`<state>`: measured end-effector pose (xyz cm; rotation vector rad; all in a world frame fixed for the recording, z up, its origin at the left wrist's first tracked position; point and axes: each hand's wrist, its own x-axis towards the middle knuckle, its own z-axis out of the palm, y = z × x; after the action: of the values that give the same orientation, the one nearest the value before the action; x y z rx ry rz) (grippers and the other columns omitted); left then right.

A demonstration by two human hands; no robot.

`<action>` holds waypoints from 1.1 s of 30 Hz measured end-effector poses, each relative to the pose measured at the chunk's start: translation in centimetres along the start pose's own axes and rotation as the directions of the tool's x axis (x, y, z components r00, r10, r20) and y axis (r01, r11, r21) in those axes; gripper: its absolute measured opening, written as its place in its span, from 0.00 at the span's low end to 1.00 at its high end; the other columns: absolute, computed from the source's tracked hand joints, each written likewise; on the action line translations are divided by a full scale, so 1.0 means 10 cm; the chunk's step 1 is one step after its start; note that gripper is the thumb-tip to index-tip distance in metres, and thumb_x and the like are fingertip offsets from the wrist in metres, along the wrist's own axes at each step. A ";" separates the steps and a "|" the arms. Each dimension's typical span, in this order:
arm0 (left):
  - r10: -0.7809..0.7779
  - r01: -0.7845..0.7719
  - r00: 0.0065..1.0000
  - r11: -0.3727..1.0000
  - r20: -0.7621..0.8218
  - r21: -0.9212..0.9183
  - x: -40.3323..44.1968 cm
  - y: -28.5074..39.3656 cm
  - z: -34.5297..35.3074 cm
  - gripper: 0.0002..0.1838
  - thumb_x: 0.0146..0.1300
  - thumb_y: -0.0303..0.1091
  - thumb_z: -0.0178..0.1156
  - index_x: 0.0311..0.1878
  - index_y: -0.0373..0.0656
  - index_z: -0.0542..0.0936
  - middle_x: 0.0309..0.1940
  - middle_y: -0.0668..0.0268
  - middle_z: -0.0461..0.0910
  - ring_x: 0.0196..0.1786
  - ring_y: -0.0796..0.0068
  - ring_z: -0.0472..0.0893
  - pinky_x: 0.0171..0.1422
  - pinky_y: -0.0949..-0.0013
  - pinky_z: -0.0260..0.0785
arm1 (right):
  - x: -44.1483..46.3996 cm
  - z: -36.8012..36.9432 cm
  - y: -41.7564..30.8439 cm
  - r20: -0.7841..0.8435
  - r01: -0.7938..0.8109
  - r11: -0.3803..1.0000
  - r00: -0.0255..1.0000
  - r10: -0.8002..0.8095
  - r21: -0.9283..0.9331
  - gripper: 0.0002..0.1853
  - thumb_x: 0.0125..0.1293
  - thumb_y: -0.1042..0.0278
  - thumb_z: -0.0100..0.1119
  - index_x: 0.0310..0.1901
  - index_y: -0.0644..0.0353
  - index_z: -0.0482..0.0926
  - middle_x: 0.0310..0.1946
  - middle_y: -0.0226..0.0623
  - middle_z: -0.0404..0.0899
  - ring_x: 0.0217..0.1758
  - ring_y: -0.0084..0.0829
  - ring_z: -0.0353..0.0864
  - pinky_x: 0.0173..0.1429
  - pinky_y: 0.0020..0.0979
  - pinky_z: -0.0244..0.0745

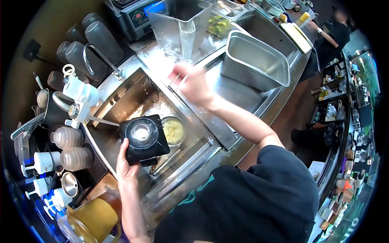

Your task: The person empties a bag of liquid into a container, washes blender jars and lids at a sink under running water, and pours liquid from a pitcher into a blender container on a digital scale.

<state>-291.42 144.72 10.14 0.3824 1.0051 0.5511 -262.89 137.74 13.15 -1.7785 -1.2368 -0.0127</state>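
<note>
My left hand grips a black square blender lid by its edge, with the thumb along its side. The lid has a clear round centre and is held over the sink basin. My right hand is raised above the divider between the sinks, smeared by motion, so its fingers cannot be read. Just beyond it stands a clear blender jar on the counter. Below the lid, a round container of pale yellow contents sits in the basin, partly hidden by the lid.
A white filter tap leans over the basin from the left. A deep steel container stands in the right sink. A yellow-filled pitcher is at the lower left. Another person stands at the far right.
</note>
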 end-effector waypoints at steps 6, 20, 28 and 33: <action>0.645 -0.663 0.644 0.204 0.410 0.720 0.03 0.12 0.94 0.23 0.52 0.39 0.70 0.47 0.35 0.79 0.35 0.64 0.83 0.36 0.75 0.81 0.46 0.70 0.72 | 0.54 -0.12 0.51 -0.232 -0.159 0.978 0.954 0.187 0.134 0.26 0.52 0.46 0.69 0.38 0.63 0.77 0.29 0.44 0.81 0.36 0.40 0.83 0.41 0.36 0.75; 0.677 -0.267 0.280 -0.626 0.680 0.733 2.15 0.14 2.10 0.28 0.50 0.35 0.68 0.54 0.38 0.72 0.39 0.51 0.78 0.44 0.53 0.77 0.58 0.54 0.62 | 1.64 -2.45 2.24 -0.275 -0.328 0.768 0.940 0.204 -0.550 0.24 0.61 0.42 0.55 0.36 0.59 0.83 0.25 0.34 0.84 0.28 0.27 0.84 0.34 0.29 0.77; 0.847 -0.843 0.315 0.043 0.427 0.537 1.16 -0.29 2.24 0.22 0.59 0.35 0.64 0.55 0.37 0.73 0.45 0.58 0.79 0.49 0.67 0.77 0.56 0.66 0.67 | 1.77 -1.79 2.67 -0.058 -0.741 0.663 0.661 0.748 0.101 0.30 0.52 0.37 0.62 0.28 0.65 0.77 0.27 0.36 0.77 0.28 0.28 0.79 0.32 0.32 0.79; 0.695 -0.836 0.537 0.361 0.477 0.414 1.29 -0.40 2.87 0.16 0.53 0.39 0.71 0.32 0.35 0.78 0.23 0.69 0.79 0.22 0.82 0.76 0.27 0.78 0.68 | 1.94 -1.63 2.88 -0.178 -0.593 0.578 0.595 0.784 0.561 0.14 0.53 0.65 0.64 0.31 0.72 0.80 0.26 0.43 0.78 0.22 0.32 0.78 0.27 0.36 0.79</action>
<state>-259.99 147.73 13.20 1.5584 0.6946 1.0136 -224.59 139.23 12.19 -1.6153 -0.1120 0.3289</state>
